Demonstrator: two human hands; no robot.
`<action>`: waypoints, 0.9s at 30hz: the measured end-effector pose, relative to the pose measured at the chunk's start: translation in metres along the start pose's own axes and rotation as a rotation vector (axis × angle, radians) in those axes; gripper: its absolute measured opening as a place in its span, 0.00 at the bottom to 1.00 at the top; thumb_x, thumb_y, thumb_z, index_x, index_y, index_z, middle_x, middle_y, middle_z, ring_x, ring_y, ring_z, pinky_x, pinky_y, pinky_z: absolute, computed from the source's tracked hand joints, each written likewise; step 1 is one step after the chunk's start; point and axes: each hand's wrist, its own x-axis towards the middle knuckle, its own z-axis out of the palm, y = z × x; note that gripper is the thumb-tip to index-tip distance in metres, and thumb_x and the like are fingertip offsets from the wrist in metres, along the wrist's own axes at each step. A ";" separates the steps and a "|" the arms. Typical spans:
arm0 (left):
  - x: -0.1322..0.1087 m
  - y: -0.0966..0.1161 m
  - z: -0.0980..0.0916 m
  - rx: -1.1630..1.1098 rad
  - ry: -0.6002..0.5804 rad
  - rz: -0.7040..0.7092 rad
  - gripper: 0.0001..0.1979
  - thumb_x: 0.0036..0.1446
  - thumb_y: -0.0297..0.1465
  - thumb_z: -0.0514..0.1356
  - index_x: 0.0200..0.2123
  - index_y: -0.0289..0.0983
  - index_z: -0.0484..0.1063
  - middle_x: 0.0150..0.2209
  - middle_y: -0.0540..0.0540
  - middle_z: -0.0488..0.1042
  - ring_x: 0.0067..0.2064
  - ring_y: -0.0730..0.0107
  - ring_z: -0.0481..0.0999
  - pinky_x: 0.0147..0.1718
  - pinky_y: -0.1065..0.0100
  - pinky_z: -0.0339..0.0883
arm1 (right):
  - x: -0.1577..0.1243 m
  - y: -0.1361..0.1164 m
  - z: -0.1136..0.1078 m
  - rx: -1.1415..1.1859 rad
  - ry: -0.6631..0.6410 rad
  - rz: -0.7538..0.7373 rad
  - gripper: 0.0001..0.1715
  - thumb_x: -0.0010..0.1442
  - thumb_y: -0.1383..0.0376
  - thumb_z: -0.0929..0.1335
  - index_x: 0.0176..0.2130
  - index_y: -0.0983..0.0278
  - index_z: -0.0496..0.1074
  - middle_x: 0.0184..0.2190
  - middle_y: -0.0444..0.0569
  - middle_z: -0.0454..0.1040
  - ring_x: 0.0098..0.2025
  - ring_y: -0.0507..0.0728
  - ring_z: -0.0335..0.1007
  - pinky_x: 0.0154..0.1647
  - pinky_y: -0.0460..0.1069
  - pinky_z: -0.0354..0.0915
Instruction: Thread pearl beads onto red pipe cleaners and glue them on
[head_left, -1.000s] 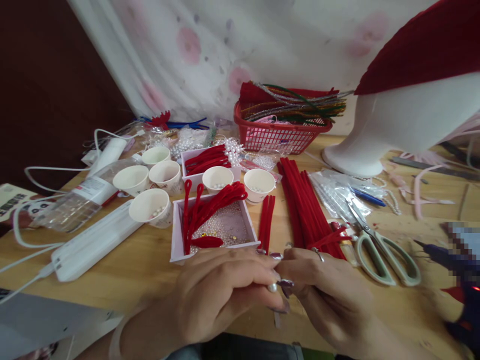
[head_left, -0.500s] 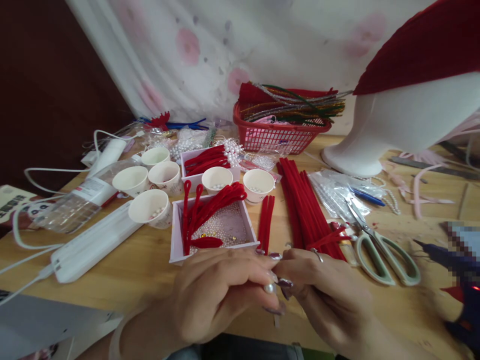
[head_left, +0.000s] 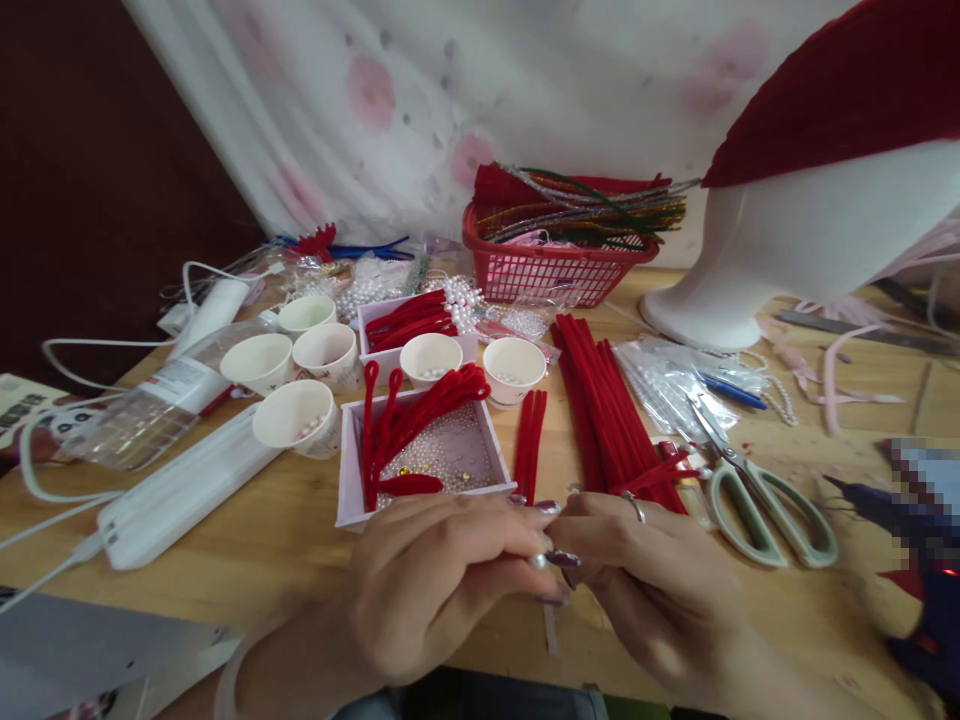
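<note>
Near the table's front edge my left hand (head_left: 442,575) and my right hand (head_left: 649,575) meet at their fingertips. A small white pearl bead (head_left: 538,562) shows between the pinched fingers of my left hand. The right fingers are closed against the left fingertips; what they grip is hidden. Just beyond my right hand, a short piece of red chenille stem (head_left: 664,470) pokes out over a bundle of long red chenille stems (head_left: 619,430). Shorter red stems (head_left: 531,440) lie beyond the fingertips. Behind my left hand, an open box (head_left: 491,450) holds beads and looped red stems.
Several paper cups (head_left: 296,415) stand left and behind, near a second box (head_left: 375,345). Scissors (head_left: 772,510) and a glue gun (head_left: 930,580) lie right. A red basket (head_left: 562,275) and a white mannequin head (head_left: 720,280) stand behind. A power strip (head_left: 187,490) lies left.
The pearl bead has moved slightly up and sits closer to the right fingertips. Both hands stay pinched together, and the whole view has shifted a little.
</note>
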 end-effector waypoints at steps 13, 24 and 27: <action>-0.010 -0.001 -0.004 -0.139 0.105 -0.083 0.03 0.65 0.27 0.62 0.42 0.40 0.74 0.39 0.49 0.86 0.40 0.70 0.86 0.44 0.73 0.81 | 0.000 -0.002 -0.002 -0.030 0.120 0.118 0.16 0.61 0.79 0.64 0.41 0.61 0.73 0.23 0.41 0.72 0.21 0.50 0.68 0.21 0.43 0.63; -0.004 -0.003 0.010 -0.576 0.258 -0.351 0.03 0.58 0.28 0.69 0.37 0.40 0.81 0.32 0.52 0.85 0.30 0.73 0.85 0.31 0.79 0.81 | -0.001 -0.010 -0.004 -0.100 0.111 0.120 0.15 0.60 0.78 0.67 0.44 0.63 0.74 0.22 0.40 0.76 0.18 0.48 0.71 0.18 0.41 0.65; -0.002 -0.003 0.008 -0.509 0.237 -0.332 0.02 0.56 0.31 0.70 0.35 0.40 0.81 0.30 0.52 0.85 0.29 0.73 0.85 0.29 0.79 0.81 | 0.000 -0.010 -0.005 -0.122 0.091 0.078 0.13 0.61 0.77 0.67 0.42 0.62 0.73 0.23 0.41 0.78 0.19 0.49 0.72 0.19 0.43 0.65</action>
